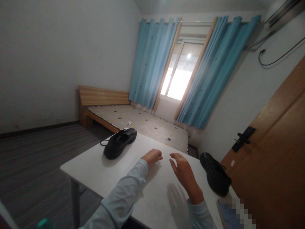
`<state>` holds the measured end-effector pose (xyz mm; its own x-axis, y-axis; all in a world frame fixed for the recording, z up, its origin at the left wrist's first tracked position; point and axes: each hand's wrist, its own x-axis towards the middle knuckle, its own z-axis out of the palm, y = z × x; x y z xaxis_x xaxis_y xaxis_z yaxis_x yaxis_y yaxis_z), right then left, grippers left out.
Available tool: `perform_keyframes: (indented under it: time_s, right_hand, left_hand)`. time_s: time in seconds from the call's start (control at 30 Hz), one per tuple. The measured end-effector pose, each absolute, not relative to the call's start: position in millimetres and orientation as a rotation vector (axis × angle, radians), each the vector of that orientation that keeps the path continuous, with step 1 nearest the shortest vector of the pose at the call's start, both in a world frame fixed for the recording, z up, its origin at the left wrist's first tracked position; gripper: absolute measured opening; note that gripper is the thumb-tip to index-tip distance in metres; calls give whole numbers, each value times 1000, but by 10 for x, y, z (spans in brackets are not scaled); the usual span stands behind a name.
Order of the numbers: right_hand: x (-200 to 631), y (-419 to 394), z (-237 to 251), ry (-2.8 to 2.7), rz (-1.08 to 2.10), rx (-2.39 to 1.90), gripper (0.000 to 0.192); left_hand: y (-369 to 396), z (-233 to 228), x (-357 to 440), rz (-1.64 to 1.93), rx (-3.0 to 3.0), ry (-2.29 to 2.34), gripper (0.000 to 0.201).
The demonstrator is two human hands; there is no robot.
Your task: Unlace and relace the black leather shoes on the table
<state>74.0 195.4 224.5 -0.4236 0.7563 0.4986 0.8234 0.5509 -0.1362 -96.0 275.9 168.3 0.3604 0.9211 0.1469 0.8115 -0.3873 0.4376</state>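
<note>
Over the middle of the white table (147,206), my left hand (153,156) is open with its fingers loosely curled and nothing in it. Facing it across a small gap, my right hand (181,167) is also open, thumb apart from the bent fingers, holding nothing. To the left of my left hand, a black shoe (119,144) stands on the table with a loop of lace hanging off its side. Another black lace-up shoe (215,174) lies at the table's right edge, beyond my right hand. Neither hand touches a shoe.
Below the right shoe lies a dark blue flat object (228,213), partly pixelated. Behind the table is a bed with a patterned mattress (143,119) and a small white remote (129,123) on it. A wooden door (267,152) stands at the right.
</note>
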Motion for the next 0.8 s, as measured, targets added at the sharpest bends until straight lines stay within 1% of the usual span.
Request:
perform_keyframes:
  time_s: [0.1, 0.23, 0.43, 0.6, 0.7, 0.8]
  right_hand:
    - [662, 1963, 2055, -2346, 67, -1159, 21]
    - [694, 2048, 1801, -2318, 202, -1216, 20]
    - [814, 2119, 1675, -2288, 195, -1309, 22]
    - [817, 2108, 1682, -2280, 173, -1333, 23]
    - [811, 2096, 1684, -2273, 167, -1320, 23]
    - [817, 2088, 1686, -2262, 150, -1310, 24]
  left_hand:
    - [2735, 1712, -962, 552, 2360, 1569, 19]
    - [2710, 1773, -961, 555, 2381, 1636, 17]
    - [2585, 1950, -1064, 515, 2380, 1770, 14]
    - [2196, 2276, -1381, 536, 2502, 1913, 12]
    - [1928, 2428, -1659, 591, 2556, 2110, 17]
    - [1752, 2437, -1969, 587, 2483, 2320, 29]
